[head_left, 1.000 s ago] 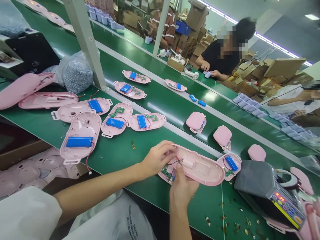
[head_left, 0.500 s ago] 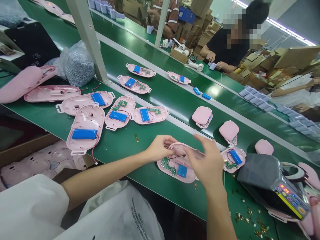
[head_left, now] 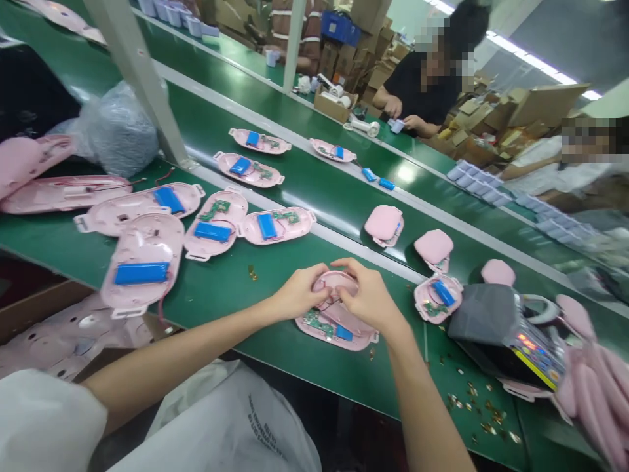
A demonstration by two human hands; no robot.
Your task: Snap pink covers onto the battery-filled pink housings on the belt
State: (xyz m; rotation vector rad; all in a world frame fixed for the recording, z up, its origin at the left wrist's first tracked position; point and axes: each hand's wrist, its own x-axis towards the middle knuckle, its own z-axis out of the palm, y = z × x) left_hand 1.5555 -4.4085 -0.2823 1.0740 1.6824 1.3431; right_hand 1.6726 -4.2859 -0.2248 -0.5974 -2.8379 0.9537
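My left hand (head_left: 303, 292) grips the left side of a pink plastic shell half (head_left: 339, 282), its thumb inside the rim. Opposite it, my right hand (head_left: 369, 295) has its fingers curled over the far edge and its thumb pressed inside. Thin wires run near the thumbs; what the thumb tips press is too small to tell. Underneath, a second pink shell half (head_left: 361, 342) lies on the green bench, partly covered. It carries a green circuit board (head_left: 317, 324) and a blue battery (head_left: 344, 334).
Several open pink shells (head_left: 142, 259) with blue batteries lie to the left. A black tape dispenser (head_left: 491, 328) stands right, with small brass pieces (head_left: 484, 410) scattered before it. Closed pink units (head_left: 384, 223) sit on the belt (head_left: 314, 196). A person (head_left: 417, 85) works across it.
My right hand has moved in from above the shell, and its fingers now grip the rim. The upper shell half has tilted and covers more of the battery. The view has shifted slightly right.
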